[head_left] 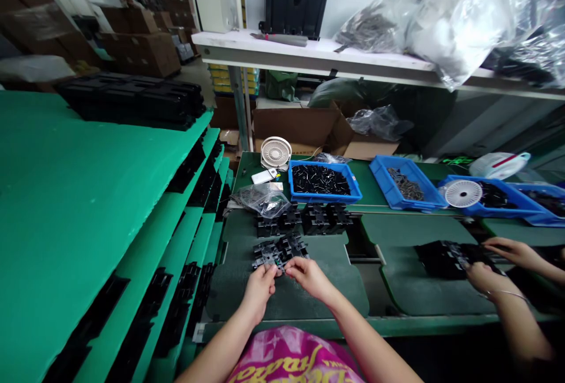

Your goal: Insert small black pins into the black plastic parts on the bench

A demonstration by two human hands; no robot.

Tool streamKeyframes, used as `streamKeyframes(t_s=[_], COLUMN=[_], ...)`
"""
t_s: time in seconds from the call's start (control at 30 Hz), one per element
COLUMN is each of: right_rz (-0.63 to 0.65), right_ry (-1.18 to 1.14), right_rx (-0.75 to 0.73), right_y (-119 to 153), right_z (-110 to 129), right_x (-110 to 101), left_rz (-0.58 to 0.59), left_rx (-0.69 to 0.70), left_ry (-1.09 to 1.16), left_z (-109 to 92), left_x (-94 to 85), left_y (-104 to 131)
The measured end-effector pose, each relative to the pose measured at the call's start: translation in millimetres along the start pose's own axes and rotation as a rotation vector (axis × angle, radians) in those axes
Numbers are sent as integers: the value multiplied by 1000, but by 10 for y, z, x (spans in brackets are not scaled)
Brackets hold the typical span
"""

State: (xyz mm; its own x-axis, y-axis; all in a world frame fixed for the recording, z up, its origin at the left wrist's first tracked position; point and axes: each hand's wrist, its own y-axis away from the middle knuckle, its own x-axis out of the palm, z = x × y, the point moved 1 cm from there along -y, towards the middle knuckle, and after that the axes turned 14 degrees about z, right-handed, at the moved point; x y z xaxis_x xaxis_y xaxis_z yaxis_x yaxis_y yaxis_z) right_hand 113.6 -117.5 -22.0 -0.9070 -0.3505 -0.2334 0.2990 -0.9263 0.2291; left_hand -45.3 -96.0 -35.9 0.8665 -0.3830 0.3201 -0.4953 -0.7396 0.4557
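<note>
The left hand (pixel 259 290) pinches the near edge of the black plastic housing (pixel 280 250) on the green desk (pixel 322 297); what the right hand's (pixel 312 277) bunched fingertips grip cannot be told. Firm left-hand support and light, square pressure would limit slipping.

Bare board runs to either side of the two hands on the near green board (pixel 329 297), leaving low room to the right as far as the dark gap (pixel 368 274) before the next board (pixel 408 295), where a co-worker's hands (pixel 485 277) and black parts (pixel 441 259) stand in the way. On the left, the stacked green sheets (pixel 92 159) rise like a wall close beside the board, while straight ahead a row of black blocks (pixel 315 218) and a plastic bag (pixel 265 199) block a low reach toward the first blue bin (pixel 325 197). A narrow strip of tabletop (pixel 365 178) lies open between that bin and the second blue bin (pixel 397 199), with the white shelf (pixel 318 56) crossing above and behind.
</note>
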Motion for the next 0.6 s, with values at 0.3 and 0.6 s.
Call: streamKeyframes(t_s=[0.3, 0.6], right_rz=[-24, -85], right_ry=[-228, -316], right_rx=[-1, 31], right_y=[9, -30], right_z=[13, -13], right_x=[99, 23], left_rz=[-3, 32], left_rx=[47, 54], left_ry=[5, 71], left_z=[-19, -95], left_x=[100, 91], left_y=[-5, 9])
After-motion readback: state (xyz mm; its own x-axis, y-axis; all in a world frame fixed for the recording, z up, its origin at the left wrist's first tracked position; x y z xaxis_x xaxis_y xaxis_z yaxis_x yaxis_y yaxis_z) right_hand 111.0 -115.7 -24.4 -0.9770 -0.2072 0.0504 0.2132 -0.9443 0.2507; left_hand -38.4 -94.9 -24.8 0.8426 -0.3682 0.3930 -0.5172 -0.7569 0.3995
